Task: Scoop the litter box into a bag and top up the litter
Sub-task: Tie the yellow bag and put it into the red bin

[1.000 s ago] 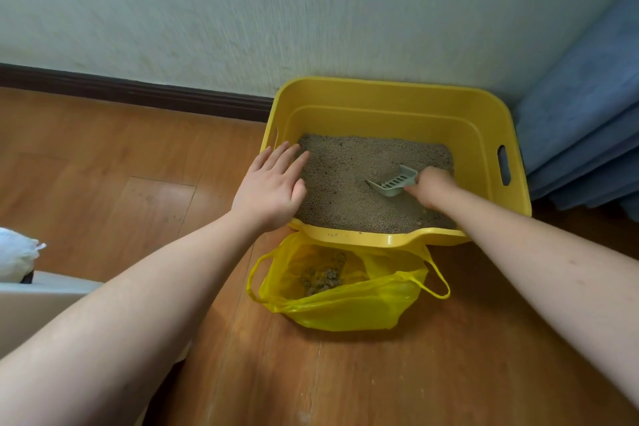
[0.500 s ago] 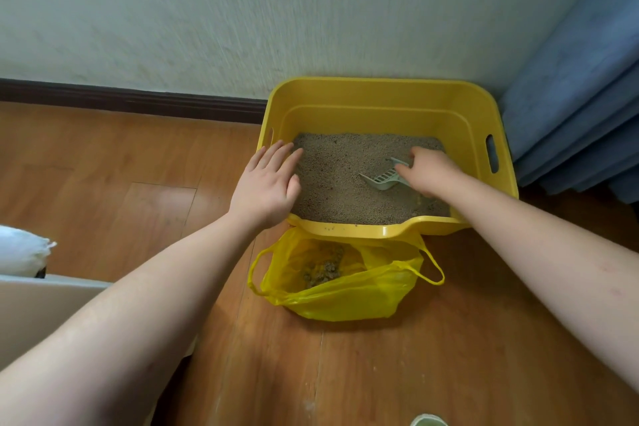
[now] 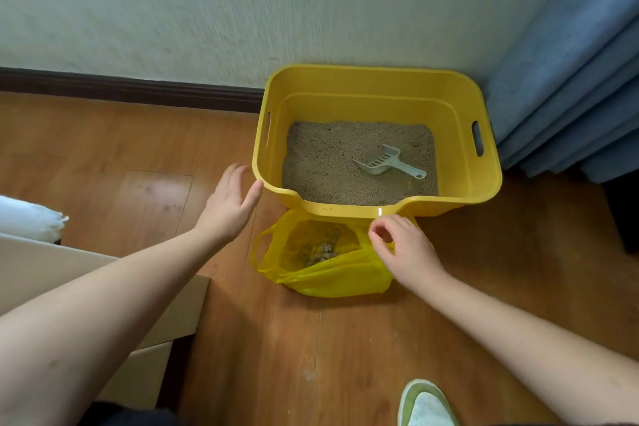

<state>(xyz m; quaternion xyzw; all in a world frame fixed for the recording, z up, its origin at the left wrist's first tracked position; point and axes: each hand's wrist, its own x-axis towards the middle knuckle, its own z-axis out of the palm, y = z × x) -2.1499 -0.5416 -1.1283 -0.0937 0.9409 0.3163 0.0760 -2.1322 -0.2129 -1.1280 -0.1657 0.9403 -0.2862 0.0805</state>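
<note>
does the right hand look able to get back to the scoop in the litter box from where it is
Probably yes. The scoop lies loose on the litter, handle toward the near right. The right hand is empty, above the yellow bag, just outside the litter box by its low front lip. Nothing stands between them.

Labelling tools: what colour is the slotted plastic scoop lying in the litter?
Pale grey-green slotted plastic scoop, clearest in the head view.

litter box [image 3: 377,97]: bright yellow | litter [image 3: 328,162]: sandy grey-brown, speckled | scoop [image 3: 383,162]: pale grey-green, slotted | bag [image 3: 332,277]: translucent yellow, brownish clumps inside | floor [image 3: 138,156]: orange-brown woodgrain | wall [image 3: 242,3]: off-white | baseboard [image 3: 121,88]: dark brown | curtain [image 3: 570,79] at 3 o'clock: blue | shoe [image 3: 427,405]: white, green-edged
</note>
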